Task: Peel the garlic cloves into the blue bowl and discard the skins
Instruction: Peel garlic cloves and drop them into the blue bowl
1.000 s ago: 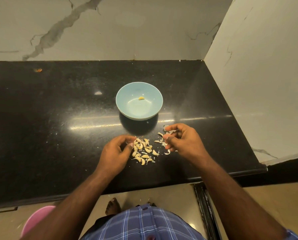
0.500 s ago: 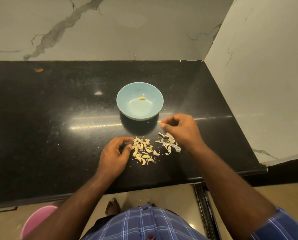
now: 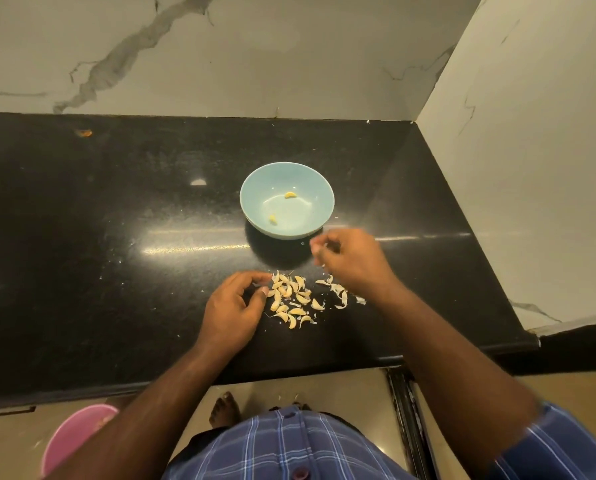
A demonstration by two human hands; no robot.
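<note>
two peeled yellow cloves (image 3: 290, 195) in blue bowl (image 3: 255, 188); both hands' fingers curled, grasp unclear.

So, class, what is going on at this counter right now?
A person is peeling garlic at a black counter. Two peeled cloves lie in the blue bowl. The right hand hovers just beside the bowl's near rim, fingers curled; motion blur hides what it holds, if anything. The left hand rests at the pile of unpeeled cloves. Loose skins lie to the right of the pile.
</note>
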